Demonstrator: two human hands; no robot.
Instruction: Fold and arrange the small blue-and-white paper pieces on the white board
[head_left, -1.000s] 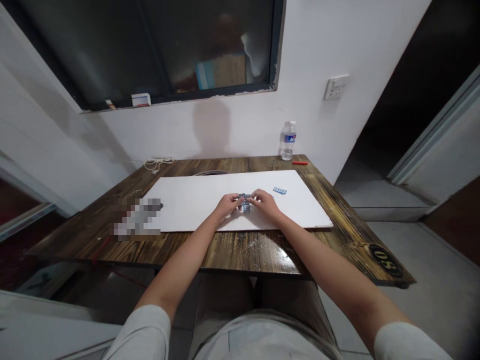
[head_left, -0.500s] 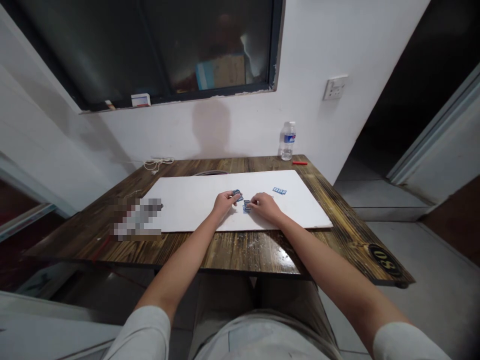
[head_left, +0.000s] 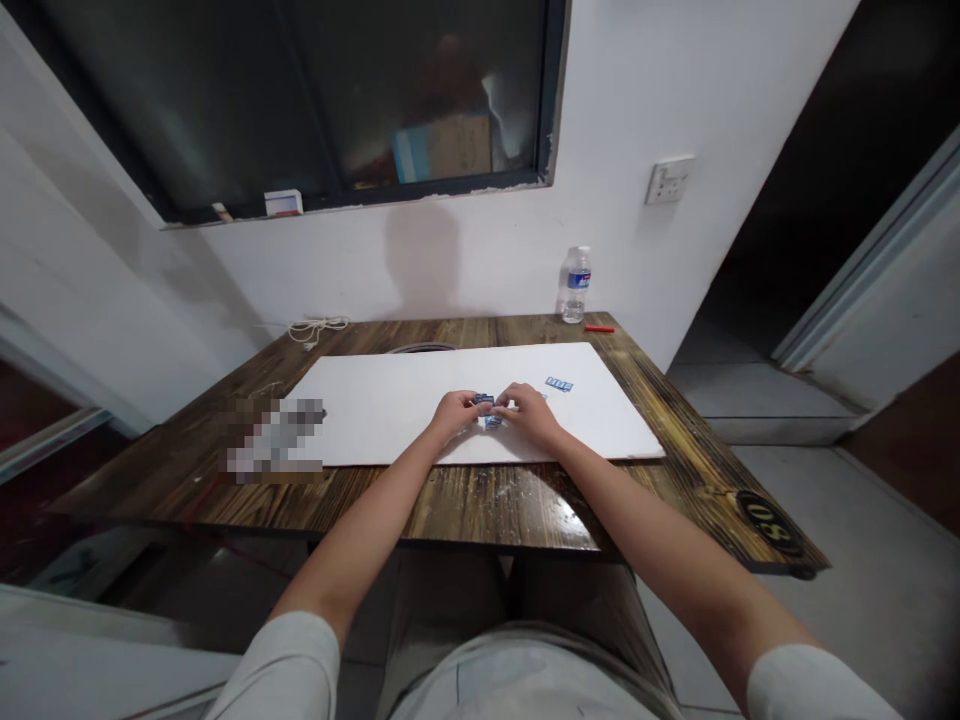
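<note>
My left hand (head_left: 454,413) is closed on a small stack of dark blue and white cards (head_left: 484,398) above the white board (head_left: 375,405). My right hand (head_left: 527,411) meets the stack from the right, its thumb and fingers pinched at that end. Directly below the hands, a few blue and white cards (head_left: 492,423) lie on the board, partly covered by the fingers. Farther right rests another group of blue and white cards (head_left: 559,384). A small blue edge peeks out just beyond my right hand. The print is too small to read.
A clear water bottle (head_left: 576,285) and a red pen-like stick (head_left: 599,329) stand and lie at the back of the wooden table (head_left: 465,500). At the back left is a white cable (head_left: 315,327). A blurred patch (head_left: 277,440) covers things at the board's left end.
My hands have come together. The cards in my left hand moved slightly right and level, and my right hand rose from the cards on the board to meet them.
</note>
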